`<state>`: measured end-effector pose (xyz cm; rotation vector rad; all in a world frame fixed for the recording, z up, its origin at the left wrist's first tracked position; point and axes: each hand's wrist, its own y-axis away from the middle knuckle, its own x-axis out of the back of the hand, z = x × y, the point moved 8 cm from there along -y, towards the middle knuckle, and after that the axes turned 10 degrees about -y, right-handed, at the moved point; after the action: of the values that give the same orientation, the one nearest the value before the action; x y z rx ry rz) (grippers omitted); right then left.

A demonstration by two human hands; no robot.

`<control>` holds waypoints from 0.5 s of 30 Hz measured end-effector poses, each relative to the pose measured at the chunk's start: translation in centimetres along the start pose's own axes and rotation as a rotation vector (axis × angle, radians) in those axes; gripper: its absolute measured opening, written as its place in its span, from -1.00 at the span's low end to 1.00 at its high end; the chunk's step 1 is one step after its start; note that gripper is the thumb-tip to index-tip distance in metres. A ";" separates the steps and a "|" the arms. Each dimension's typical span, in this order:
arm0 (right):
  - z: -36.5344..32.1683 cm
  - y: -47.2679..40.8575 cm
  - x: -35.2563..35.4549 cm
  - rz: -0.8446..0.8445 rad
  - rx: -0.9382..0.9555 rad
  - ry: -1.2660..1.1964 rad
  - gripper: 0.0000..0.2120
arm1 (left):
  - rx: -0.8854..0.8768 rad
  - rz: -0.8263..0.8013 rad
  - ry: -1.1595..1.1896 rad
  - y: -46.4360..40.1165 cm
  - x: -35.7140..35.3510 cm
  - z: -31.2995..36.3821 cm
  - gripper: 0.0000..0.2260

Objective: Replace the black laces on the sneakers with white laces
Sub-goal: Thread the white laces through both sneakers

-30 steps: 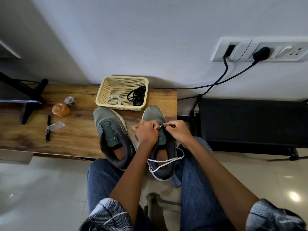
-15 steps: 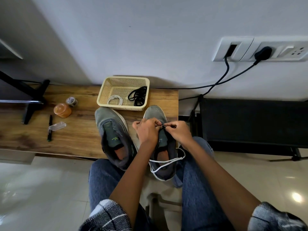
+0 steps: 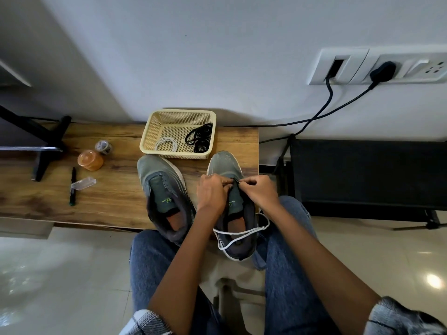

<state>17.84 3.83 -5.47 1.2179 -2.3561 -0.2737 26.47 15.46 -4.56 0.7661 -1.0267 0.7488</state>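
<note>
Two grey sneakers stand on the wooden table, toes toward the wall. The left sneaker (image 3: 164,197) has no lace in it. Over the eyelets of the right sneaker (image 3: 226,165) my left hand (image 3: 211,193) and my right hand (image 3: 260,191) meet, both pinching a white lace (image 3: 242,234) near the front eyelets. The lace's loose part loops across the shoe's heel opening. A cream basket (image 3: 154,122) behind the shoes holds a coiled white lace (image 3: 166,143) and a bundle of black laces (image 3: 199,139).
Left on the wooden table (image 3: 116,199) lie an orange jar (image 3: 90,160), a small tin (image 3: 103,146), a pen (image 3: 72,186) and a clear cap (image 3: 83,183). A black stand (image 3: 43,143) is at far left. Cables (image 3: 321,112) run from wall sockets to a black bench (image 3: 370,175) on the right.
My hands have stayed at the front eyelets of the right sneaker, with small finger movements on the white lace. The shoes and the basket have not moved.
</note>
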 end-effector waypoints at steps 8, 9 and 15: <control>-1.4 0.6 0.1 0.054 0.156 0.081 -0.76 | 0.113 0.035 0.345 0.5 1.9 -0.2 -0.79; -1.8 0.9 -0.1 0.049 0.216 0.104 -0.75 | 0.097 0.050 0.391 0.6 2.1 0.0 -0.81; -2.5 1.5 -0.4 0.049 0.297 0.082 -0.89 | 0.042 0.054 0.579 1.6 2.2 -0.4 -0.79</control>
<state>18.23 5.15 -2.89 1.2731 -2.4110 0.1463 26.06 16.98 -2.28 0.5095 -0.5096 0.9688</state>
